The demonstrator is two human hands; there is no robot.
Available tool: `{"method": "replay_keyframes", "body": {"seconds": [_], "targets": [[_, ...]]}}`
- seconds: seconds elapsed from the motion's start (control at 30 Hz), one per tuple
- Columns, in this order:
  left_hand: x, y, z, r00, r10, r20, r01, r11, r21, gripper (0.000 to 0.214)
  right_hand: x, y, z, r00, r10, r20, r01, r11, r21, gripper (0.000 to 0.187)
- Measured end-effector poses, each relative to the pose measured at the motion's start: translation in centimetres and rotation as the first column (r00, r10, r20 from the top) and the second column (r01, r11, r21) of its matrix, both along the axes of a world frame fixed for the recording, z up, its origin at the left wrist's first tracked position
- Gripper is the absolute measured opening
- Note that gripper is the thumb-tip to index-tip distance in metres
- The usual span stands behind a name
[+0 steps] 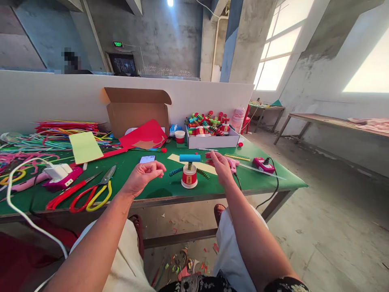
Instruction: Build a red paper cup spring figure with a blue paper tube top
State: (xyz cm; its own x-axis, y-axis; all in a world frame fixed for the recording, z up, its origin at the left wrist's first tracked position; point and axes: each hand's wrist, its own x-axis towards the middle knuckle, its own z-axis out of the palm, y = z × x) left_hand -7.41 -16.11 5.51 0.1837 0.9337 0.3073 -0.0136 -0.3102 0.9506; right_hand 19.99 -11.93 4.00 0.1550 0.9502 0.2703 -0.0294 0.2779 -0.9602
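Near on the table (257, 183), the figure (189, 177) stands upright, tube (190, 158) and arms (203, 173) seemingly attached; left hand (146, 174) loosely curled, right hand (221, 167) half-open, both apparently empty; what remains I cannot tell.

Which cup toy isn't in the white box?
The cup toy with a blue tube on top, between left hand and right hand; others lie in the box.

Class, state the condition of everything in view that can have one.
Paper-cup figure: upright
Brown cardboard box: open
White box: open, heaped with similar figures
Green exit sign: lit
Ceiling light: on
Phone: lying flat
Left hand: loosely curled
Right hand: half open, beside pink glue gun, contact unclear
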Motion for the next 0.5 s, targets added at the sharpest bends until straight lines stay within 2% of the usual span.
{"method": "replay_keyframes", "body": {"seconds": [0.13,0.2,0.27,0.33,0.37,0.4,0.43,0.5], "targets": [[0.3,-1.6,-0.1,0.96,-0.157,0.232,0.172,0.984,-0.044,0.042,0.8,0.3,0.0,0.998,-0.049,-0.043,0.048,0.999,-0.017,0.056],[1.0,-3.1,-0.8,0.934,-0.261,0.244,0.282,0.958,-0.054,0.046,1.2,0.3,0.0,0.997,-0.058,-0.049,0.057,0.998,-0.024,0.057],[2.4,-5.0,-2.4,0.922,-0.364,0.129,0.38,0.915,-0.137,0.047,1.7,0.2,0.0,0.997,-0.066,-0.045,0.065,0.998,-0.023,0.058],[4.4,-7.4,-4.9,0.885,-0.449,-0.121,0.4,0.868,-0.296,0.041,2.3,0.0,0.0,0.997,-0.073,-0.037,0.073,0.997,-0.016,0.057],[5.5,-8.6,-6.5,0.821,-0.499,-0.277,0.394,0.847,-0.357,0.039,2.6,0.0,0.0,0.996,-0.078,-0.031,0.078,0.997,-0.015,0.056],[6.6,-9.8,-8.2,0.715,-0.546,-0.438,0.408,0.833,-0.373,0.038,2.9,-0.1,0.0,0.996,-0.085,-0.024,0.084,0.996,-0.016,0.056],[7.6,-10.9,-10.0,0.569,-0.551,-0.61,0.437,0.831,-0.343,0.036,3.2,-0.2,-0.1,0.996,-0.092,-0.019,0.092,0.996,-0.017,0.056],[9.2,-12.7,-13.4,0.215,-0.449,-0.867,0.543,0.793,-0.276,0.024,3.8,-0.3,-0.2,0.994,-0.108,-0.014,0.108,0.994,-0.021,0.055]]}}
